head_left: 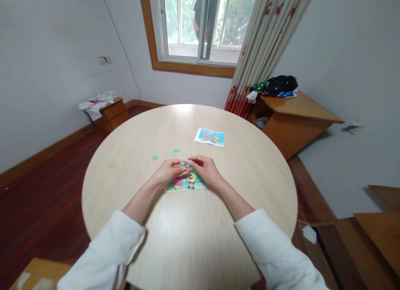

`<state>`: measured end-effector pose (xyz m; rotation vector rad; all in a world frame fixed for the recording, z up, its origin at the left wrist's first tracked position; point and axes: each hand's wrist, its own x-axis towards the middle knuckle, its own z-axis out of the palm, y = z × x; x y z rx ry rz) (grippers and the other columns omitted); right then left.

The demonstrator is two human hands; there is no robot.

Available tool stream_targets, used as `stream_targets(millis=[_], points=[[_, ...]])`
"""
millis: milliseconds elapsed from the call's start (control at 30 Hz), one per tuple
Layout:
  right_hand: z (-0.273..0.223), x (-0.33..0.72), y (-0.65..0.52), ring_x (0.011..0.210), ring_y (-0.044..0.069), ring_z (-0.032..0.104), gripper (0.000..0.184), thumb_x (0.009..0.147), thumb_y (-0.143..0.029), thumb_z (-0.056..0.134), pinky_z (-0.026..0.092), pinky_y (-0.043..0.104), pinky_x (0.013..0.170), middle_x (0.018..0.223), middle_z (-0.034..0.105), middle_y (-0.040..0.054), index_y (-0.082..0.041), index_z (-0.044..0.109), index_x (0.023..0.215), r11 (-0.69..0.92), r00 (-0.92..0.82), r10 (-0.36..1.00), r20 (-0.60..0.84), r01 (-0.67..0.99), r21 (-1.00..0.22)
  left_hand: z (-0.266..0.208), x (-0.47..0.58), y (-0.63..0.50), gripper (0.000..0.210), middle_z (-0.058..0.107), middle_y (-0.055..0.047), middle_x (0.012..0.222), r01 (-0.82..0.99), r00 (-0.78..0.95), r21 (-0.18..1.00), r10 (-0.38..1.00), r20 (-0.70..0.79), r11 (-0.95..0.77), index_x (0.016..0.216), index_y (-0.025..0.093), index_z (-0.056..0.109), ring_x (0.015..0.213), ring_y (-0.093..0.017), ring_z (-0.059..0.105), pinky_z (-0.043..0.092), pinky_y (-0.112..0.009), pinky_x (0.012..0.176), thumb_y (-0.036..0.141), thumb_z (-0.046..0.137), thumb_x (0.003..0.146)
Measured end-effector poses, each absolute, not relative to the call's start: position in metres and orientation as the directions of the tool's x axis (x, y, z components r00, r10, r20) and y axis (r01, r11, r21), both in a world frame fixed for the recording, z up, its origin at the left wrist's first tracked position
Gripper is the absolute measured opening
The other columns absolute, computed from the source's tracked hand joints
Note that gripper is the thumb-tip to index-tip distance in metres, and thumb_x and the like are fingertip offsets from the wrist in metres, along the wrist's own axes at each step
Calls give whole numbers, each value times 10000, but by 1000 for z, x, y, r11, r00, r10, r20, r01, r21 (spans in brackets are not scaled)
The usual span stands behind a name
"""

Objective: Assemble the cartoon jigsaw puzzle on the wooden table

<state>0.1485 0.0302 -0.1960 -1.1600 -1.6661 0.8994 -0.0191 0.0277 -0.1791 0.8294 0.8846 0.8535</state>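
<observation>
Far left, by the wall: low wooden cabinet [113, 111] w/ white cloth heaped on top; its contents not visible. On the round table [131, 156], two loose teal pieces [155, 157] [176, 150] lie apart, just left of and beyond the hands. Left hand [168, 172]: palm down, fingers curled, pinching a small teal puzzle piece [182, 164] betw. thumb and forefinger. Right hand [203, 169]: palm down, fingertips narrowed and meeting that same piece; whether it also grips cannot be told. Both hands hover over the part-built cartoon puzzle [185, 183] at table centre, hiding its upper edge; picture detail too small to read. Both forearms bare, white sleeves pushed back, elbows cut off at frame bottom. Further right: printed reference picture [210, 137] lying flat. Far right: wooden desk [300, 111] carrying dark spotted fabric.
</observation>
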Motion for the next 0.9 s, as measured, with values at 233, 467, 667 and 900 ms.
stream_targets(millis=[233,467,667,900], points=[[-194,152,32,774,159,622,173,753,-247,571,479,304,751,866,714,57,-171,702,836,279,-128,959,254,257,-925,-174,-23,26,304,707,-126,881,-329,408,840,867,-286,431,928,80,674,834,-186,684,542,-303,831,-29,703,646],[-192,154,34,607,118,566,204,694,-323,622,469,264,613,722,671,23,-163,689,801,168,-47,985,165,80,-983,-171,-22,24,364,694,-143,968,-323,402,823,855,-327,467,970,97,657,826,-185,685,547,-302,818,-39,708,636],[-188,156,34,554,102,566,279,633,-389,694,472,242,554,677,650,8,-165,671,797,40,-19,999,42,-100,-994,-173,-22,24,401,675,-161,1032,-317,420,833,855,-305,453,1026,108,634,842,-192,684,537,-341,848,-12,714,652],[-185,156,32,532,104,586,291,599,-382,724,481,248,545,692,661,5,-167,661,786,15,-42,999,20,-127,-992,-169,-22,22,400,691,-143,999,-294,413,852,862,-295,433,990,133,591,828,-197,688,541,-337,820,10,728,634]])
